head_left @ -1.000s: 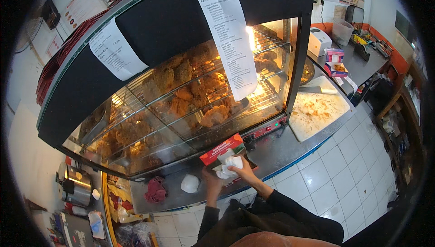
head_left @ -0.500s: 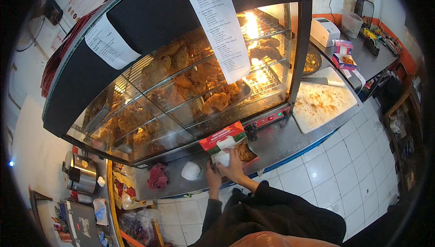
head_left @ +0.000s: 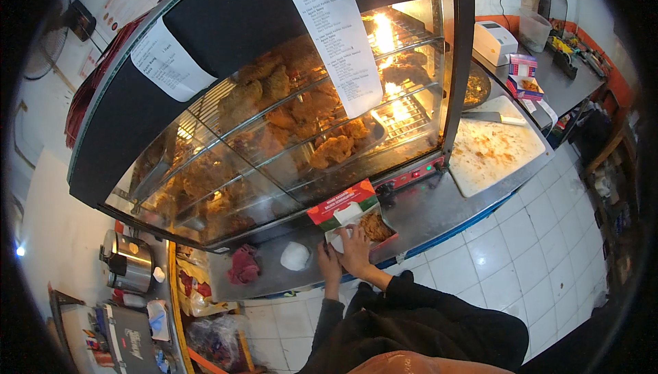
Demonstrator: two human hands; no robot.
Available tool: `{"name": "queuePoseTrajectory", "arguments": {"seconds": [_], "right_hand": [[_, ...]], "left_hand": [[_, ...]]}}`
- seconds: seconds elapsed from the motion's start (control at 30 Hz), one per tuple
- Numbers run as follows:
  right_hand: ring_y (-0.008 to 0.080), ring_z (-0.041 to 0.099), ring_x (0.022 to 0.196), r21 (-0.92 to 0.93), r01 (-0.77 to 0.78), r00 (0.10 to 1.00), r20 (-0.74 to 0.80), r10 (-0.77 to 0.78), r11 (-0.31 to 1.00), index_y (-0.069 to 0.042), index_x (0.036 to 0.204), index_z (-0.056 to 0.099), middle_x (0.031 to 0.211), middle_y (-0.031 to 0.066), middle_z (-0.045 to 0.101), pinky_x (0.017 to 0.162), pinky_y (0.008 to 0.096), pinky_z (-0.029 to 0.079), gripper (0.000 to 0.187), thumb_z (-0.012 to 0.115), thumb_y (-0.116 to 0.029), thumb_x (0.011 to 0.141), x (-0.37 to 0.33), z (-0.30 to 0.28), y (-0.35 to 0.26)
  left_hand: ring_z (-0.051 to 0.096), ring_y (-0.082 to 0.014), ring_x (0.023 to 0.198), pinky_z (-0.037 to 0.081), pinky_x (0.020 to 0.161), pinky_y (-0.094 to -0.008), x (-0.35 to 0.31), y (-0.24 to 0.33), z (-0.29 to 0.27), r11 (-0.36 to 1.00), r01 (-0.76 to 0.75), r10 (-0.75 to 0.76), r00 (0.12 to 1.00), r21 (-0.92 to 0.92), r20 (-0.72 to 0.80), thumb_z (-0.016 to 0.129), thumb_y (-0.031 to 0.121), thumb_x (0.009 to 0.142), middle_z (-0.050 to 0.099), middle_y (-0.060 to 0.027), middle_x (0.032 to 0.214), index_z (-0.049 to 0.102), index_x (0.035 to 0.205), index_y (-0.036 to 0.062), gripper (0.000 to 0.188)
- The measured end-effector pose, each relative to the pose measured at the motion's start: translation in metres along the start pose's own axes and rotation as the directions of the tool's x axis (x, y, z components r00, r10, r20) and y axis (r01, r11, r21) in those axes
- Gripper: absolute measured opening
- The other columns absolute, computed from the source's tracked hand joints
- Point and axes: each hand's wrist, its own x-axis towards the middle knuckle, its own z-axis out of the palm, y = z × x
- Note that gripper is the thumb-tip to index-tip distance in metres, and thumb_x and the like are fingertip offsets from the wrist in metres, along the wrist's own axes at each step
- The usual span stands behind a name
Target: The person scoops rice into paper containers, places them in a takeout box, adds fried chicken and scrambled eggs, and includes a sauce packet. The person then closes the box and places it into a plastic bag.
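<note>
An open cardboard food box (head_left: 392,239), its red and green lid (head_left: 342,202) raised, stands on the steel counter in front of a heated display case. Brown fried chicken (head_left: 375,226) fills its right side. In the left part lies a white wrapped packet (head_left: 338,242), partly hidden by my right hand (head_left: 355,253), whose fingers are on it from above. My left hand (head_left: 330,263) grips the box's left end, thumb and fingers close together. A second white packet (head_left: 295,256) sits on the counter left of my hands.
The glass display case (head_left: 274,120) holds trays of fried chicken, with paper slips (head_left: 336,38) hanging on it. A red cloth (head_left: 244,264) lies to the left. At right are a white cutting board (head_left: 493,151), a knife (head_left: 495,119) and another small box (head_left: 525,86).
My right hand has pressed the white packet lower into the box, and its fingers lie flatter. My left hand stays at the box's end. The whole view has shifted slightly.
</note>
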Motion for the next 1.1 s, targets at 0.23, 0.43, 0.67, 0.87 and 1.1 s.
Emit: {"name": "queuePoseTrajectory", "arguments": {"seconds": [0.23,0.43,0.67,0.87,1.1], "right_hand": [[0.0457,0.042,0.117,-0.077,-0.042,0.993,0.108,0.05,0.996,-0.007,0.126,0.049,0.125,0.0238,0.045,0.09,0.0582,0.037,0.049,0.061,-0.035,0.087,0.005,0.003,-0.012],[0.0486,0.04,0.123,-0.355,0.038,0.998,0.059,-0.019,0.934,-0.005,0.136,0.047,0.137,0.0292,0.041,0.096,0.0595,0.036,0.06,0.055,-0.041,0.089,0.001,0.024,0.0],[0.045,0.047,0.119,-0.386,0.152,0.986,0.124,-0.112,0.91,-0.003,0.13,0.051,0.132,0.0247,0.048,0.096,0.0581,0.038,0.048,0.054,-0.03,0.09,-0.01,0.017,-0.012],[0.0325,0.05,0.112,-0.45,0.185,0.979,0.163,-0.123,0.873,-0.007,0.113,0.06,0.116,0.0131,0.054,0.093,0.0514,0.042,0.029,0.053,-0.022,0.089,-0.001,0.021,-0.003],[0.0324,0.049,0.115,-0.342,0.2,0.978,0.129,-0.165,0.918,-0.008,0.115,0.059,0.119,0.0144,0.054,0.098,0.0472,0.038,0.03,0.052,-0.022,0.089,-0.011,0.006,-0.011]], "left_hand": [[0.053,-0.0269,0.114,0.039,0.099,-0.0365,0.004,-0.003,-0.016,0.978,0.086,-0.069,0.993,-0.189,0.095,0.043,0.03,0.103,0.055,-0.0186,0.126,0.046,0.133,-0.0035,0.045],[0.052,-0.0316,0.119,0.038,0.102,-0.0383,0.002,0.009,-0.013,0.985,0.08,-0.068,0.994,-0.155,0.085,0.045,0.031,0.102,0.055,-0.0215,0.128,0.049,0.13,-0.0047,0.046],[0.058,-0.0276,0.109,0.043,0.095,-0.0373,0.007,-0.046,-0.007,0.986,-0.068,0.068,0.998,-0.153,-0.001,0.05,0.03,0.101,0.061,-0.018,0.117,0.05,0.126,-0.0032,0.041],[0.056,-0.027,0.111,0.042,0.097,-0.0382,0.008,-0.016,0.0,0.951,0.071,-0.032,0.991,-0.3,0.134,0.052,0.031,0.101,0.06,-0.0176,0.119,0.048,0.126,-0.0043,0.043],[0.052,-0.0253,0.115,0.041,0.1,-0.0368,-0.001,-0.014,-0.005,0.961,-0.008,0.023,0.998,-0.275,0.053,0.054,0.025,0.1,0.054,-0.0162,0.125,0.044,0.127,-0.0032,0.04]]}}
